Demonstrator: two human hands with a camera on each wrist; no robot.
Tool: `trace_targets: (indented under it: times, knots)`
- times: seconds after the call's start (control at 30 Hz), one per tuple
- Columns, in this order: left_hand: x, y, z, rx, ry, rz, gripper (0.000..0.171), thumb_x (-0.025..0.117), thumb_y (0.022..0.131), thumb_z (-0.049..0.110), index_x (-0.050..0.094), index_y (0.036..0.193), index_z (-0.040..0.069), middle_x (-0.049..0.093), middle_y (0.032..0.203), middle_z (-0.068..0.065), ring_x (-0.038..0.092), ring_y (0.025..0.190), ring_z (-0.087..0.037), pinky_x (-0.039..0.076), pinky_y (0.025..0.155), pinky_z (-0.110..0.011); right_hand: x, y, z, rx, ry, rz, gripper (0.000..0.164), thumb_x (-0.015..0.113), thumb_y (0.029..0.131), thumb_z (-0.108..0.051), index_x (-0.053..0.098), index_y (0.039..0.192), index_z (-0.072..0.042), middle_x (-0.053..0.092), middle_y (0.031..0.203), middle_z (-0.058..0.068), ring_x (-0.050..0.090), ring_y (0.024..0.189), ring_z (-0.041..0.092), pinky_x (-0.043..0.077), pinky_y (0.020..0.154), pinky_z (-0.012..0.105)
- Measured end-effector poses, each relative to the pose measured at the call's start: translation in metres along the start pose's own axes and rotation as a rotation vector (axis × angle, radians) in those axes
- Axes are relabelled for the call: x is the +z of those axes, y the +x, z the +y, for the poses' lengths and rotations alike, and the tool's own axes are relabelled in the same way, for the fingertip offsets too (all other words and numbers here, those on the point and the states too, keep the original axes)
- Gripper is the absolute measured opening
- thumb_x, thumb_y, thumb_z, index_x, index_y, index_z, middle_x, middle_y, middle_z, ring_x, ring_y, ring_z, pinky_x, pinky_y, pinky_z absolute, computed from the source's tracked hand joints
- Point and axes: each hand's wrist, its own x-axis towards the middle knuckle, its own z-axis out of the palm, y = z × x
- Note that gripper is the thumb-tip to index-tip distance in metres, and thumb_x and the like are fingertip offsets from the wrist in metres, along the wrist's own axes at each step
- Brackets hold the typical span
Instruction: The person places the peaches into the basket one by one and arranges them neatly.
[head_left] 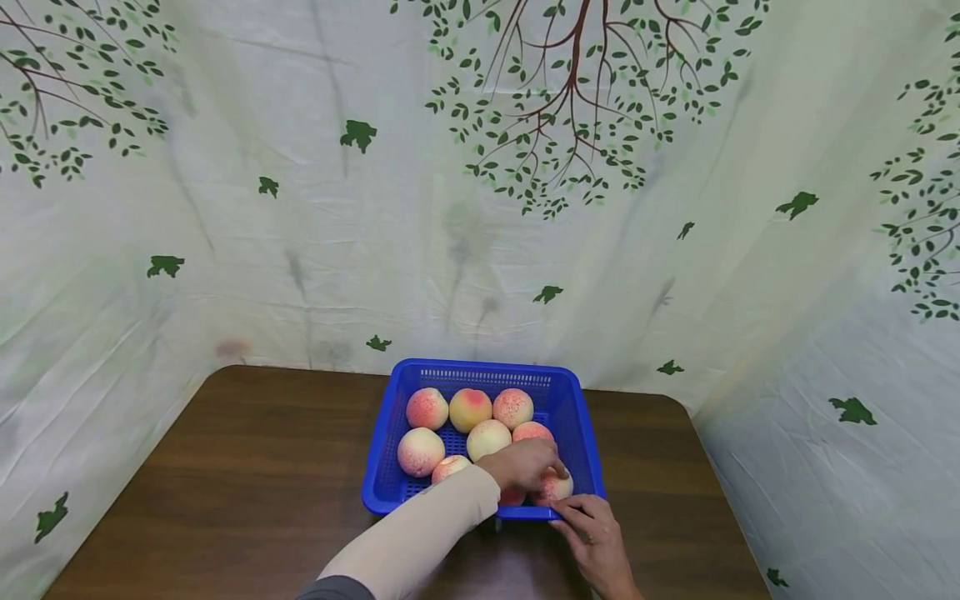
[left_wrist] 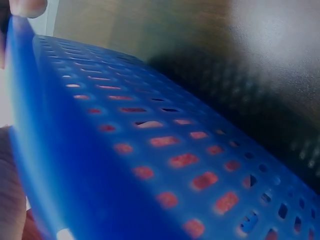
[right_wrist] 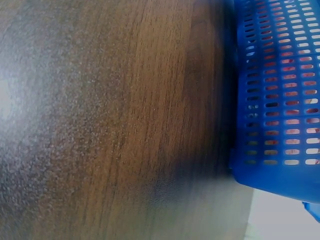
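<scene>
A blue plastic basket (head_left: pixel 377 467) holds several red-and-yellow peaches (head_left: pixel 421 452) in loose rows. My left hand (head_left: pixel 525 464) reaches in over the front rim, its fingers bent down on a peach (head_left: pixel 552 490) in the front right corner; the thumb is hidden. My right hand (head_left: pixel 596 533) pinches the front rim near that corner, fingers above and thumb below. In the left wrist view, red peach skin shows through slots in the basket wall (left_wrist: pixel 165 155). The right wrist view catches the slotted basket side (right_wrist: pixel 280 175) along its right edge, with no hand visible.
The basket stands at the back of a dark brown wooden table (head_left: pixel 262 467). Behind and beside the table hangs a pale cloth (head_left: pixel 405 250) printed with branches and green leaves. A beige sleeve (head_left: pixel 427 525) covers the left forearm and crosses the basket's front edge.
</scene>
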Motion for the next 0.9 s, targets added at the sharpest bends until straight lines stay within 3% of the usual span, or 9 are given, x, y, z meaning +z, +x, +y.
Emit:
trace_targets:
  times: [0.17, 0.27, 0.43, 0.63, 0.77, 0.9]
  knots:
    - [-0.002, -0.007, 0.000, -0.022, -0.010, -0.038, 0.041, 0.076, 0.082, 0.023, 0.067, 0.123, 0.023, 0.061, 0.113, 0.004, 0.055, 0.097, -0.006, 0.043, 0.090, -0.017, 0.002, 0.001, 0.001, -0.016, 0.011, 0.007, 0.024, 0.067, 0.089, -0.022, 0.074, 0.096, 0.000, 0.066, 0.091, 0.003, 0.059, 0.083, 0.021, 0.039, 0.082, 0.028]
    - [-0.007, -0.010, -0.003, -0.002, -0.031, -0.060, 0.042, 0.075, 0.083, 0.028, 0.066, 0.124, 0.022, 0.060, 0.115, 0.004, 0.055, 0.101, -0.006, 0.043, 0.092, -0.018, 0.002, 0.002, 0.002, -0.024, 0.010, 0.005, 0.026, 0.066, 0.091, -0.024, 0.074, 0.096, -0.001, 0.066, 0.090, 0.004, 0.059, 0.082, 0.021, 0.040, 0.081, 0.029]
    - [-0.023, -0.020, -0.017, 0.039, -0.099, -0.035, 0.037, 0.072, 0.086, 0.029, 0.067, 0.121, 0.017, 0.066, 0.112, 0.004, 0.058, 0.102, -0.008, 0.043, 0.090, -0.016, -0.001, 0.004, 0.003, 0.009, 0.008, -0.023, 0.020, 0.072, 0.086, -0.018, 0.074, 0.095, -0.001, 0.066, 0.091, 0.003, 0.059, 0.083, 0.020, 0.038, 0.084, 0.025]
    - [-0.044, -0.049, -0.039, -0.016, -0.276, 0.061, 0.032, 0.069, 0.088, 0.024, 0.069, 0.116, 0.009, 0.066, 0.111, -0.004, 0.060, 0.104, -0.021, 0.046, 0.089, -0.024, -0.005, 0.005, 0.007, 0.031, 0.003, -0.053, 0.031, 0.079, 0.063, 0.004, 0.074, 0.094, -0.002, 0.066, 0.090, 0.003, 0.058, 0.083, 0.021, 0.037, 0.085, 0.023]
    - [-0.055, -0.076, -0.058, -0.046, -0.354, 0.166, 0.031, 0.067, 0.089, 0.023, 0.068, 0.115, 0.005, 0.067, 0.112, -0.006, 0.058, 0.107, -0.025, 0.045, 0.094, -0.034, -0.011, 0.007, 0.006, 0.051, -0.019, -0.087, 0.034, 0.081, 0.061, 0.004, 0.073, 0.093, -0.002, 0.066, 0.089, 0.002, 0.059, 0.083, 0.020, 0.037, 0.084, 0.023]
    - [-0.064, -0.108, -0.076, -0.117, -0.318, 0.270, 0.032, 0.066, 0.090, 0.030, 0.067, 0.113, 0.006, 0.065, 0.109, -0.006, 0.057, 0.104, -0.025, 0.044, 0.092, -0.039, -0.019, 0.012, 0.004, 0.119, -0.069, -0.168, 0.033, 0.084, 0.062, -0.001, 0.073, 0.092, -0.006, 0.067, 0.089, -0.004, 0.061, 0.082, 0.014, 0.042, 0.079, 0.025]
